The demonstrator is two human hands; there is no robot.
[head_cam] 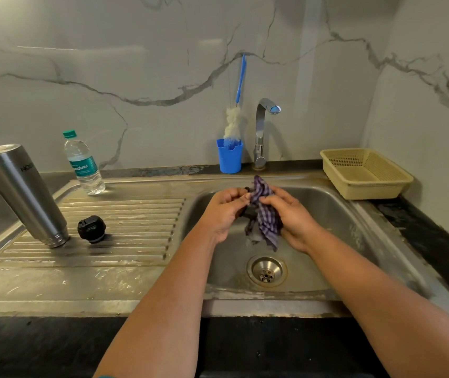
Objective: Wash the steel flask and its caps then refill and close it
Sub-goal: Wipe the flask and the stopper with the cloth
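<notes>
At frame centre, over the sink [348,214], left hand [224,214] pinches a black cap [247,211]; right hand [290,216] fingers clamp a checked cloth [265,211].

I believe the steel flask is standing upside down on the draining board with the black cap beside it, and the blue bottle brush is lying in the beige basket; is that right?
Not quite. The head view shows the blue bottle brush standing in the blue cup beside the tap, not lying in the beige basket. The rest holds: the steel flask stands upside down on the draining board with the black cap beside it.

blue cup [230,159], bottle brush [233,124]; beige basket [365,173]
</notes>
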